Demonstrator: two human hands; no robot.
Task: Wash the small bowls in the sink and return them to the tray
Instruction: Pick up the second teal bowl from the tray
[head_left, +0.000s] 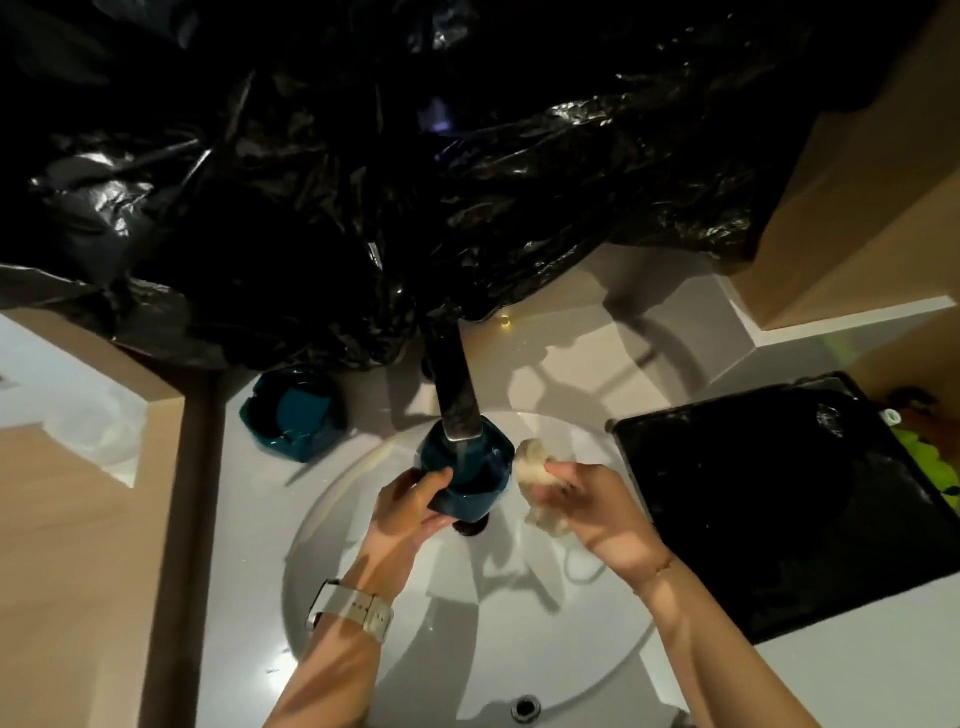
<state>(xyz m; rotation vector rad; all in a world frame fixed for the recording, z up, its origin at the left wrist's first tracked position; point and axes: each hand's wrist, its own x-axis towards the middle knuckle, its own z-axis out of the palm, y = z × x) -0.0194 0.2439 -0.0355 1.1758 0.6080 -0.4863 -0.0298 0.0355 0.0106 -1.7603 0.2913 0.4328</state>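
Both hands work over a round white sink (363, 545), seen from above. Left hand (410, 509), a pale watch on its wrist, grips a small teal bowl (467, 473) by its side, mouth up under the dark faucet (457, 395), with water running into it. Right hand (592, 509) sits just beside the bowl's right edge, fingers curled around a pale, crumpled sponge or cloth (535, 467). The two hands are close but not touching. More teal bowls (293, 421) are stacked on the counter to the back left, beyond the left hand. A black tray (779, 493) lies to the right, nearer the right hand, its flat surface open. The held bowl would likely cross the sink's right rim to reach it. Black plastic sheeting (415, 182) hangs behind the faucet.
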